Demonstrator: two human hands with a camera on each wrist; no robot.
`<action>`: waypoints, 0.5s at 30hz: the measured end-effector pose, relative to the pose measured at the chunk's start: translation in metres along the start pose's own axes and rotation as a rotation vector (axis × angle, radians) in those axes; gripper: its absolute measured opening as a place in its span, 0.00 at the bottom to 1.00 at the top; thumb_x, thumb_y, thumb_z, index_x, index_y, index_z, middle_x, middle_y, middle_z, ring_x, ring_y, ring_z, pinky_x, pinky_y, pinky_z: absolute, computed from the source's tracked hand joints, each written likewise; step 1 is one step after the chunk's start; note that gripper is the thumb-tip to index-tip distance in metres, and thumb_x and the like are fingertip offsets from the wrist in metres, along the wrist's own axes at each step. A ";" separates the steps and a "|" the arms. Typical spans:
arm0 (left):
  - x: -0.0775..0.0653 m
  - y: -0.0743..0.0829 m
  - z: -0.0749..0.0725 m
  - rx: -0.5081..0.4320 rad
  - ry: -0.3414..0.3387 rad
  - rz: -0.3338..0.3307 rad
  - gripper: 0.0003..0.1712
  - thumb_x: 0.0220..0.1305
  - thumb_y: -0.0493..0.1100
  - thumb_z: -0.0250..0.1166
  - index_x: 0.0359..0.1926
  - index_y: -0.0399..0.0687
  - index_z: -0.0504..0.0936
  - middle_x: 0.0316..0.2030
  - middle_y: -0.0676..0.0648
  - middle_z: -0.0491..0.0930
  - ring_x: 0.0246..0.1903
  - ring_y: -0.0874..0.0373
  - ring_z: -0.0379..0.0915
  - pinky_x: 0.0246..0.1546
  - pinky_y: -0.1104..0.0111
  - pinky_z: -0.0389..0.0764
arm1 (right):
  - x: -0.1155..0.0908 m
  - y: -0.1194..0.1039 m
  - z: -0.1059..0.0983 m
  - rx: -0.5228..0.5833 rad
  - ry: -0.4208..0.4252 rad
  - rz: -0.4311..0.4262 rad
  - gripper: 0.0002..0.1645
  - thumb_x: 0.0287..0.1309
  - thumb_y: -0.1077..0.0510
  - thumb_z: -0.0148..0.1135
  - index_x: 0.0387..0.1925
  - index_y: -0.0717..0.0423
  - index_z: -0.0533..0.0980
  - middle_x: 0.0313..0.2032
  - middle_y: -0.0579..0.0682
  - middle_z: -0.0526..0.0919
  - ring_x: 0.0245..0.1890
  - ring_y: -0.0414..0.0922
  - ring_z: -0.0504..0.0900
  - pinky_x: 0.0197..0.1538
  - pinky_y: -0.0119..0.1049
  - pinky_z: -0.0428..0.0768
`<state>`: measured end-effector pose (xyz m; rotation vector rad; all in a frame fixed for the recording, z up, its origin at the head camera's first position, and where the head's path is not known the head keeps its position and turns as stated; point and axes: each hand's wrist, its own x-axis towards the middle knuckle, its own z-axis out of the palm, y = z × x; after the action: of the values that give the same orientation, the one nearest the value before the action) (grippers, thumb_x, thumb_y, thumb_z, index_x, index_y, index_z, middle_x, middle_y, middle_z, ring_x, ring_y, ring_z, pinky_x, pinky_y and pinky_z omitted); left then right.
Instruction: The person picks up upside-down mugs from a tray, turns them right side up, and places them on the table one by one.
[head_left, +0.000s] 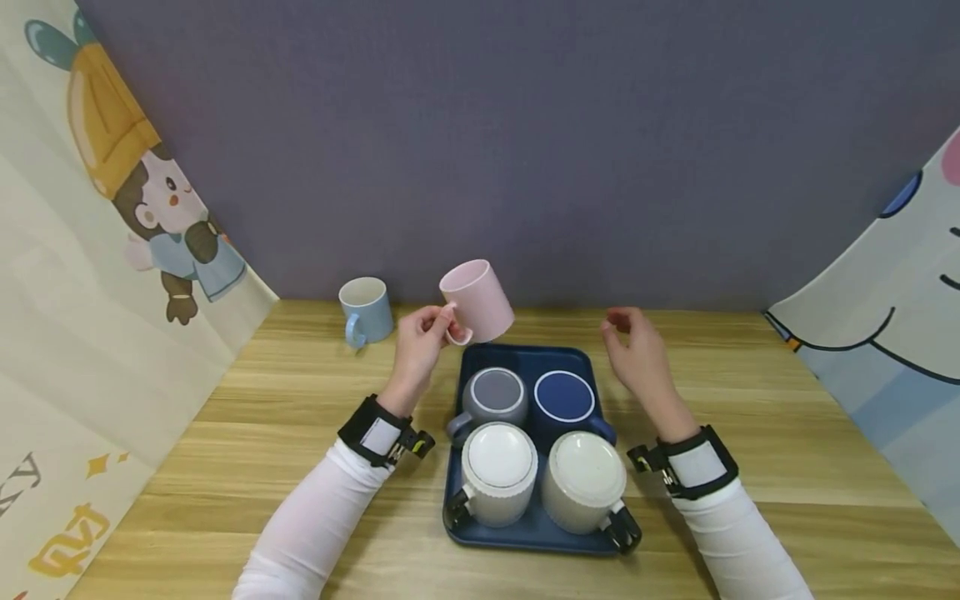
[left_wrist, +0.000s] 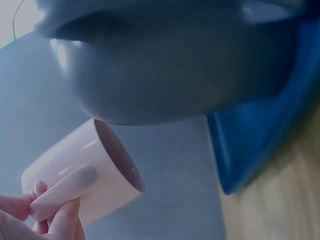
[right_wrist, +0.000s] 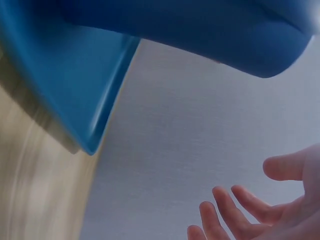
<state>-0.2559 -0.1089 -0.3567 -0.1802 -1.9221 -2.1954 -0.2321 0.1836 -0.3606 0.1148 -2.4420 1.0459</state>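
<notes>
My left hand [head_left: 420, 348] pinches the handle of a pink mug [head_left: 482, 302], which is tilted in the air over the far end of a dark blue tray [head_left: 525, 537]. In the left wrist view, thumb and fingers close on the handle of that pink mug [left_wrist: 75, 170]. Beyond the tray's far right corner, my right hand [head_left: 641, 354] hovers with loosely bent fingers and holds nothing. Upside down on the tray stand a grey mug [head_left: 497, 395], a navy mug [head_left: 564, 397] and two white mugs with dark handles, one left [head_left: 500, 475] and one right [head_left: 585, 483].
A light blue mug [head_left: 366, 310] stands upright at the back left of the wooden table [head_left: 262, 467]. Behind the table rises a grey panel [head_left: 525, 150]. Printed curtains hang on the left [head_left: 67, 292] and right [head_left: 885, 333].
</notes>
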 end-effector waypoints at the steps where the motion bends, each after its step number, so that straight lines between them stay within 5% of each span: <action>1: 0.000 0.002 0.001 -0.011 -0.001 0.008 0.15 0.68 0.40 0.57 0.33 0.27 0.77 0.21 0.49 0.77 0.24 0.61 0.78 0.29 0.73 0.79 | 0.001 -0.001 0.000 0.004 0.000 0.004 0.20 0.66 0.58 0.51 0.53 0.69 0.70 0.49 0.68 0.77 0.51 0.63 0.75 0.56 0.54 0.70; 15: 0.003 0.033 0.022 -0.197 0.001 0.009 0.15 0.68 0.35 0.56 0.35 0.20 0.75 0.21 0.46 0.76 0.23 0.59 0.80 0.30 0.70 0.82 | 0.008 -0.023 -0.010 0.065 -0.042 0.117 0.24 0.69 0.52 0.48 0.57 0.66 0.69 0.52 0.66 0.76 0.53 0.60 0.74 0.57 0.52 0.71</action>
<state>-0.2516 -0.0918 -0.3214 -0.2192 -1.6984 -2.3770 -0.2288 0.1751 -0.3356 0.0157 -2.4786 1.1851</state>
